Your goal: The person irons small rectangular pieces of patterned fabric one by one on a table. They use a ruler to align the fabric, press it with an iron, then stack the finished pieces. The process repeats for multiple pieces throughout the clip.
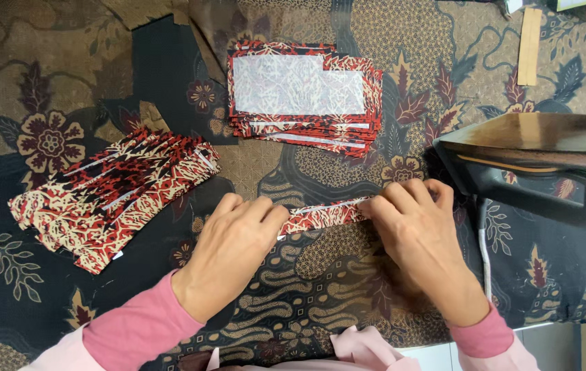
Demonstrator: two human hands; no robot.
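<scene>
Both my hands press on a narrow folded strip of red patterned fabric (324,214) lying on the dark batik table cover (320,288). My left hand (232,251) holds down its left end with the fingertips. My right hand (420,240) pinches and covers its right end. Most of the strip's right part is hidden under my right fingers. Pink sleeves cover both wrists.
A stack of flat red fabric pieces with white lining (303,96) lies beyond the hands. A fanned pile of folded red strips (111,196) sits at left. A dark clothes iron (540,161) rests at right, its cord (485,247) trailing down. A paper strip (529,45) lies top right.
</scene>
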